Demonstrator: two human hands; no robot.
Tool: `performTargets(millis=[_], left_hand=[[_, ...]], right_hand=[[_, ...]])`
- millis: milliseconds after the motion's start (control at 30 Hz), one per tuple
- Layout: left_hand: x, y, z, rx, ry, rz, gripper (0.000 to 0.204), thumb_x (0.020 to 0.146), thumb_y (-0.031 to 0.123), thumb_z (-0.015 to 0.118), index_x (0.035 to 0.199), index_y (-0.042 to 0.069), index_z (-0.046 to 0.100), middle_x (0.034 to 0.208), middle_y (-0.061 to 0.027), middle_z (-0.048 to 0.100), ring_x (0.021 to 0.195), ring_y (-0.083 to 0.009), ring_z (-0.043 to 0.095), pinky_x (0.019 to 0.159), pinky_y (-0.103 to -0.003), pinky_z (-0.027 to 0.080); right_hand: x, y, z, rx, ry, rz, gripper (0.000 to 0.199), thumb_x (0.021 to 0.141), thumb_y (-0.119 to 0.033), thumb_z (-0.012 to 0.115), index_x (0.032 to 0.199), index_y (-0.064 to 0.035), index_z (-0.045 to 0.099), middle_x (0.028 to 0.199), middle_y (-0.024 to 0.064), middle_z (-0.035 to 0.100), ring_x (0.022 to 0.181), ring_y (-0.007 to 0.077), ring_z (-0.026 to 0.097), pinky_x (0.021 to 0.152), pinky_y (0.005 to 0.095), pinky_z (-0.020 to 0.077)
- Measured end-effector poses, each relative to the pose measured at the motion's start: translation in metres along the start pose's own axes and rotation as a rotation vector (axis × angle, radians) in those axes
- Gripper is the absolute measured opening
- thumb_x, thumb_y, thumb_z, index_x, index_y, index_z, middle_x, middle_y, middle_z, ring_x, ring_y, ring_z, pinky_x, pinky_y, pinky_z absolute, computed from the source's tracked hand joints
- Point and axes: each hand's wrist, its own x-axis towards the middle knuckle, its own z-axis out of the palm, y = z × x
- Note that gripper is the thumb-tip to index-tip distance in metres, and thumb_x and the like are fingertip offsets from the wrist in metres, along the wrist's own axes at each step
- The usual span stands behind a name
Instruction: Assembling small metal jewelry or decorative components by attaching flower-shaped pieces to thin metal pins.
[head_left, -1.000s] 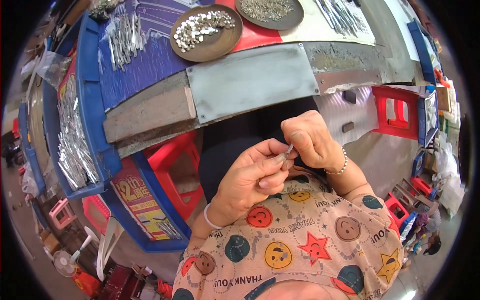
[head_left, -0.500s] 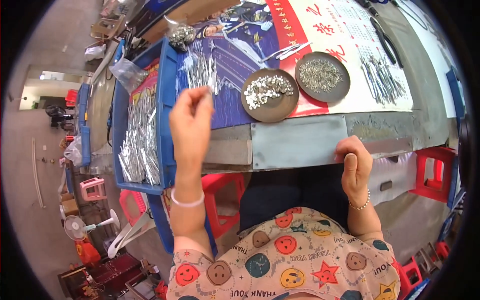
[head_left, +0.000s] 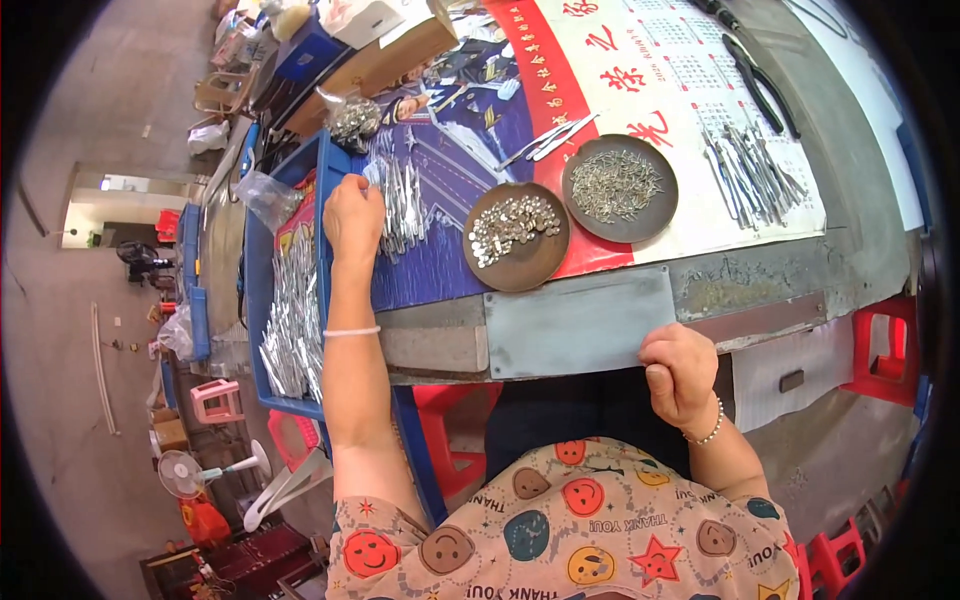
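left hand (head_left: 352, 215) stretched out over the bench, fingers curled together and resting on a small pile of shiny metal pieces (head_left: 400, 205) lying on the blue sheet (head_left: 450, 180); cannot tell whether any piece is actually pinched between the fingertips. a thin white band around that wrist. just left of the hand, a blue tray (head_left: 262, 330) packed with many more long silver pieces, hanging partly past the bench edge.

right hand (head_left: 680, 372) held low, near the body and below the bench edge, closed into a loose fist with thumb pressed over the fingers; cannot tell if anything sits inside. a beaded bracelet on that wrist. directly above it, a grey metal plate (head_left: 580, 322) fixed to the front of the bench.

between the two hands, on the bench top: a round brown dish (head_left: 527, 268) with small bright metal bits, touching a second round dish (head_left: 652, 224) with thin dark pins. further right, a loose bundle of slim metal rods (head_left: 750, 175) on a white and red printed sheet (head_left: 660, 70). red plastic stool (head_left: 885, 350) at far right, beside the bench.
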Motion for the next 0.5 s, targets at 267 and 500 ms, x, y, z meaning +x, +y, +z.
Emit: performTargets(millis=[267, 500], left_hand=[[-0.004, 0.126, 0.003, -0.569, -0.282, 0.44, 0.017, 0.079, 0.015, 0.061, 0.089, 0.002, 0.066, 0.084, -0.0158, 0.066, 0.08, -0.03, 0.065, 0.072, -0.036, 0.05], [0.02, 0.161, 0.047, -0.406, -0.365, 0.4, 0.015, 0.078, 0.016, 0.062, 0.082, 0.002, 0.064, 0.084, -0.0167, 0.066, 0.083, -0.0307, 0.065, 0.077, -0.037, 0.05]], right_hand=[[0.001, 0.0, -0.002, -0.03, -0.005, -0.03, 0.014, 0.082, -0.014, 0.063, 0.076, -0.0029, 0.055, 0.069, 0.0108, 0.056, 0.055, 0.0253, 0.054, 0.047, 0.0332, 0.0423], [0.003, 0.001, -0.001, -0.006, -0.021, -0.04, 0.014, 0.074, -0.01, 0.068, 0.077, -0.0032, 0.056, 0.07, 0.0093, 0.057, 0.056, 0.0239, 0.056, 0.047, 0.0321, 0.0439]])
